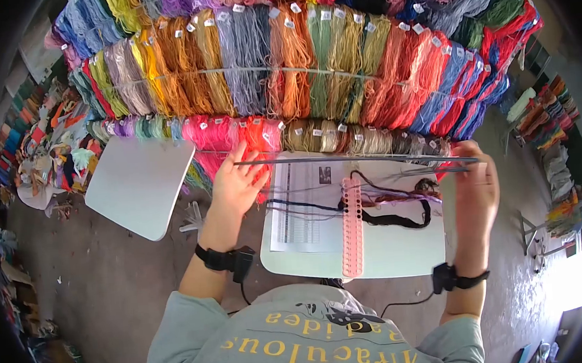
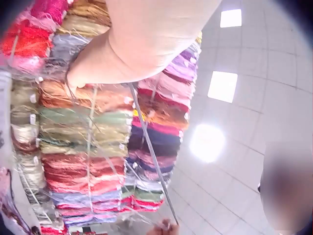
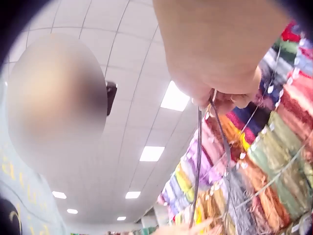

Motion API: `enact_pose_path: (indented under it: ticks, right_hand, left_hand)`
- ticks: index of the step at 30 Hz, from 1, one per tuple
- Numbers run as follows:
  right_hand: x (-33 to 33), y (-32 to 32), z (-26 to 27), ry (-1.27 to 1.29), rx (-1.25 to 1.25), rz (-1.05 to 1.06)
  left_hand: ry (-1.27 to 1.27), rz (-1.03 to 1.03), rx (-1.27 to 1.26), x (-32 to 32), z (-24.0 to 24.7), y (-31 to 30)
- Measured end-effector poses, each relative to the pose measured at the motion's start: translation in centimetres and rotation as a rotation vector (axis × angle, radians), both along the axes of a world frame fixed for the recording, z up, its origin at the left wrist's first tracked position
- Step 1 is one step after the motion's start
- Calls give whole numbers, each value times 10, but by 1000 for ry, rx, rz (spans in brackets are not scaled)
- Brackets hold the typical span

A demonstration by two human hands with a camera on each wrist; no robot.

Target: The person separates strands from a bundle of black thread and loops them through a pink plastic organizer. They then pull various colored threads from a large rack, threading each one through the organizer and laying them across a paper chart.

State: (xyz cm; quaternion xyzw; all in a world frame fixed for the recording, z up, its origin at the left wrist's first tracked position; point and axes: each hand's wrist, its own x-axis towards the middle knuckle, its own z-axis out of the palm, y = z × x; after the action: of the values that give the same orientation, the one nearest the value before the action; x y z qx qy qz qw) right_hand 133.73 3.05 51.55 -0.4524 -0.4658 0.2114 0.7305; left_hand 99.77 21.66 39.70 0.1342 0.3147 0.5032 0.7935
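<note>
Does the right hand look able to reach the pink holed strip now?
Probably yes: the pink strip lies with its lower part uncovered, but the right hand grips gray strands, so it would likely need to release them first.

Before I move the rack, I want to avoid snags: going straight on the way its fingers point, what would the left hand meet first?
Likely the pink yarn, just past the left hand's fingertips in the head view, though the depth between them is unclear.
</note>
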Motion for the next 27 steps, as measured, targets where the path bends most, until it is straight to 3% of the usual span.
enact_pose_path:
  ticks: [1, 2, 3, 5, 7, 9, 10, 12, 13, 15, 16, 17, 18, 19, 20, 21, 22, 27]
  right_hand:
    - [25, -10, -6, 360, 79, 143]
    - [54, -20, -11, 432, 144, 372]
    - [72, -30, -11, 639, 153, 334]
    - [129, -49, -29, 701, 260, 420]
    - [160, -74, -22, 733, 325, 267]
    - [292, -141, -56, 553, 319, 357]
    - [307, -165, -61, 556, 312, 351]
    - [322, -193, -62, 228, 445, -195]
    - [310, -184, -63, 228, 434, -196]
    - [209, -124, -57, 94, -11, -760]
    - [142, -82, -62, 35, -139, -857]
    - [103, -68, -70, -704, -400, -850]
    - [81, -53, -95, -431, -518, -630]
    - [72, -39, -138, -652, -531, -503]
    - [40, -25, -151, -587, -677, -262]
    - [28, -12, -198, -462, -610, -125]
    - [7, -3, -215, -367, -715, -24]
    - [-38, 21, -277, -263, -758, 170]
  left_hand:
    - [5, -2, -11, -9, -13, 3]
    - [-13, -62, -56, -18, -27, 4]
    - [-31, -123, -100, -26, -38, 4]
    - [-35, -188, -95, -39, -55, 5]
    - [-35, -240, -88, -53, -66, 7]
    - [-1, -189, -96, -68, -77, 12]
    - [28, -131, -93, -75, -83, 14]
    - [37, -118, -86, -76, -89, 14]
    - [53, -117, -67, -71, -87, 12]
    - [96, -202, 32, -56, -92, 7]
    - [90, -252, 20, -38, -88, 3]
    - [117, -323, 11, -20, -92, -3]
    - [142, -393, 3, -1, -97, -10]
    - [157, -486, 13, 19, -101, -20]
    - [172, -577, 23, 38, -104, -33]
    - [139, -680, -60, 55, -116, -42]
    - [107, -781, -143, 69, -128, -48]
    - [231, -832, -325, 117, -154, -77]
